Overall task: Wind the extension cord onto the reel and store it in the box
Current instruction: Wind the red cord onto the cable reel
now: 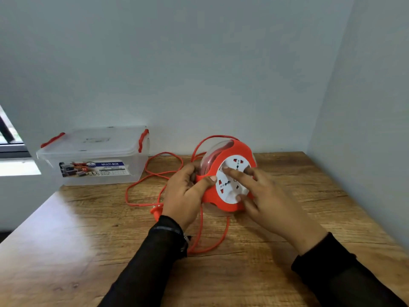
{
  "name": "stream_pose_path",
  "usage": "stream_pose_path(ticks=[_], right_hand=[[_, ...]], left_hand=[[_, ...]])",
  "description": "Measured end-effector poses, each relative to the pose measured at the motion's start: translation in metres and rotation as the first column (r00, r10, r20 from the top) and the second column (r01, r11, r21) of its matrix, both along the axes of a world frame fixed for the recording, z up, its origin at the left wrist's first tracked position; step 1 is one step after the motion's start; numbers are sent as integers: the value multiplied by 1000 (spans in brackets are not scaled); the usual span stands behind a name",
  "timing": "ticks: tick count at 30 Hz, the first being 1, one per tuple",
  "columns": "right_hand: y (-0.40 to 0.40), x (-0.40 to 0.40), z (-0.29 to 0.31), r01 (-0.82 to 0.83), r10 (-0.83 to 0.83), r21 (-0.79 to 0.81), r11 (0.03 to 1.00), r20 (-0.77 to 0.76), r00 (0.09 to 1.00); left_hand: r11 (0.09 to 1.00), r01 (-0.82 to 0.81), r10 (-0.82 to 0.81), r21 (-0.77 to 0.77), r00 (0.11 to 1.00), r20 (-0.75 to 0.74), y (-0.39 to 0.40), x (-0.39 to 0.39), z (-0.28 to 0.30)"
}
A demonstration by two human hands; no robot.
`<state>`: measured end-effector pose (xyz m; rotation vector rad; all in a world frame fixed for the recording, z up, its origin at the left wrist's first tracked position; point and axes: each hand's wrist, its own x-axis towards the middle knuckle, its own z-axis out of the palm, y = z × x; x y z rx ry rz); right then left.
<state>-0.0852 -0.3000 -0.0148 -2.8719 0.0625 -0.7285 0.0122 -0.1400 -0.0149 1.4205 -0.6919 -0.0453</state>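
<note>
Wooden counter point(93, 251) against pale walls. Centre frame, the reel point(228, 180) stands on edge. Left hand point(186, 196) grips its left rim, fingers curled. Right hand point(265, 196) rests extended fingers on the white socket face. Loose cord point(141, 180) sprawls left. Closed box point(95, 156) upper left.

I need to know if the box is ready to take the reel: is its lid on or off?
On. The clear box has its lid sitting flat on top, red clips at both ends.
</note>
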Motion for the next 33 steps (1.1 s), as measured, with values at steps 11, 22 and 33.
stream_pose_path(ticks=[11, 22, 33], right_hand=[[-7, 2, -4, -10, 10, -18, 1000, -7, 1000], [4, -4, 5, 170, -152, -120, 978, 152, 977], [9, 0, 8, 181, -284, 518, 836, 126, 950]], left_hand=[[995, 12, -29, 101, 987, 159, 3, 0, 0], [975, -106, 45, 197, 955, 293, -2, 0, -3], [987, -98, 67, 126, 971, 230, -16, -9, -14]])
